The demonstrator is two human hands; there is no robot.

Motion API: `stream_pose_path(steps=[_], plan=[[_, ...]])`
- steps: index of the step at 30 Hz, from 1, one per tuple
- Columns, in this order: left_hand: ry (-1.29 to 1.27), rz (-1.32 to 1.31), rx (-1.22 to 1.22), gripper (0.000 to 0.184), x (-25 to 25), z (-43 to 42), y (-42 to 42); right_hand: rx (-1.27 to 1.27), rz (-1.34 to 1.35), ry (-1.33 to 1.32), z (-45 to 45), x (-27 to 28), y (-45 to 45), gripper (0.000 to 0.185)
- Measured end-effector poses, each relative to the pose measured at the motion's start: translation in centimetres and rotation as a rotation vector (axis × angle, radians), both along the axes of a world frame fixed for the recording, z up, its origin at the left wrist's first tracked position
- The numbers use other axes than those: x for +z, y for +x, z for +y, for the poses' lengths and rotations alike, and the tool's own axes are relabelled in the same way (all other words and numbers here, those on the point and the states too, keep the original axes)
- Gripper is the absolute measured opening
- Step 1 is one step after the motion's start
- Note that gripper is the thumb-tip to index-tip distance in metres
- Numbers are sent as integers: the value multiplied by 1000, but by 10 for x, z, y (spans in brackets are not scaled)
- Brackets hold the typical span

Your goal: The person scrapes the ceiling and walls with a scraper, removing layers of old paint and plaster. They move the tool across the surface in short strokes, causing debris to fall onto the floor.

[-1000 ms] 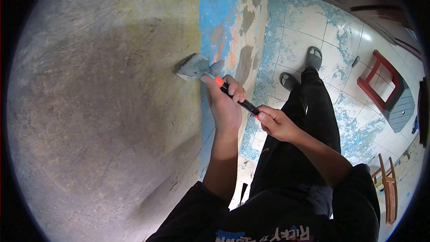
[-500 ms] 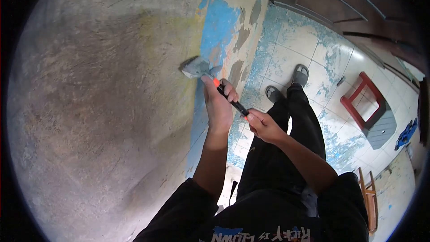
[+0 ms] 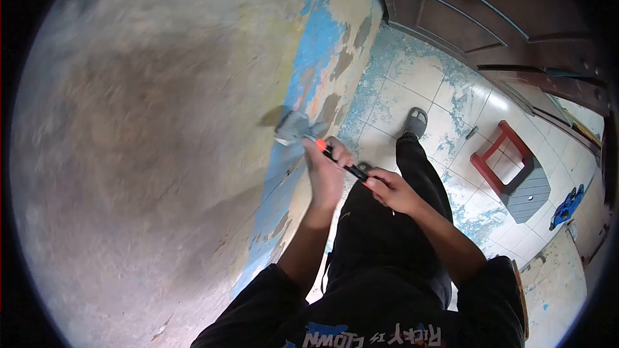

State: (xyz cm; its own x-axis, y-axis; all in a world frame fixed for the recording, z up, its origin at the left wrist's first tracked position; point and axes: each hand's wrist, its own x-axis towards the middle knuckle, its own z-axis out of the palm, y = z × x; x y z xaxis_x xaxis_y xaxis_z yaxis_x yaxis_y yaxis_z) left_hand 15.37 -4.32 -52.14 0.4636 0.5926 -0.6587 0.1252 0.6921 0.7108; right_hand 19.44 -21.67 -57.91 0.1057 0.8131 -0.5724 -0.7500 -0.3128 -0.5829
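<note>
My left hand (image 3: 327, 171) is wrapped round the upper part of a scraper's black and orange handle, close to the blade. My right hand (image 3: 391, 191) grips the lower end of the same handle. The scraper (image 3: 293, 128) has a wide grey blade, which lies at the edge of the blue paint strip (image 3: 317, 38) on the wall (image 3: 161, 129). A shadow shows beside the blade; whether it touches the wall I cannot tell. To the left of the strip the wall is bare grey-brown with yellowish traces, and to its right cream paint is patchy.
A red and grey stool (image 3: 529, 190) lies on the tiled floor (image 3: 412, 71), which is marked with blue paint. Behind it is a blue cloth (image 3: 567, 207). A dark brown door (image 3: 464, 0) stands at the top right. My sandalled feet are below.
The scraper and both hands have moved down in view, and the blade has shifted from the bare wall towards the blue strip. The view has turned, and one foot has stepped nearer.
</note>
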Motion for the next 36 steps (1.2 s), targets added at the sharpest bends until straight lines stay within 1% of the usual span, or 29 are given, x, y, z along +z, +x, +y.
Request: stream_pose_path(steps=[1,2,4,6,9,10,13,15,17,18,19,20,23,26,27,30,33,36], plan=[[56,18,5,66,10,-14,-3,3,19,-8,-10,6,-3,27],[65,-32,-27,65,21,-24,-12,53,-34,-12,-19,15,-6,27],[61,-123,-63,64,41,-34,-36,68,-149,32,-30,31,-26,28],[38,-202,-69,63,54,-36,-68,97,-290,30,-35,53,-50,32],[115,-267,-74,62,91,-33,-118,80,-383,68,-26,82,-99,35],[149,-304,-99,62,96,-29,-142,71,-423,95,-22,87,-120,36],[314,-312,-63,65,130,-27,-205,70,-509,180,-6,90,-184,36],[444,-343,-94,70,142,-21,-245,79,-544,231,6,96,-213,36],[598,-358,-154,72,154,-20,-283,178,-581,271,18,102,-235,37],[660,-344,-143,73,166,-22,-296,211,-620,300,24,104,-244,36],[672,-370,-117,73,169,-21,-310,242,-661,329,29,108,-251,35],[686,-398,-92,73,169,-19,-321,275,-702,305,32,114,-259,36],[703,-437,-79,73,168,-10,-347,229,-731,385,39,112,-285,37],[674,-446,-40,73,165,-16,-363,270,-755,350,33,112,-293,36],[662,-458,-9,73,164,-20,-364,286,-770,342,30,116,-292,36],[642,-496,69,74,162,-31,-361,271,-875,308,20,132,-283,44],[675,-520,130,74,169,-36,-349,273,-965,336,20,135,-267,43],[694,-502,199,74,176,-42,-346,317,-945,314,19,151,-260,43]])
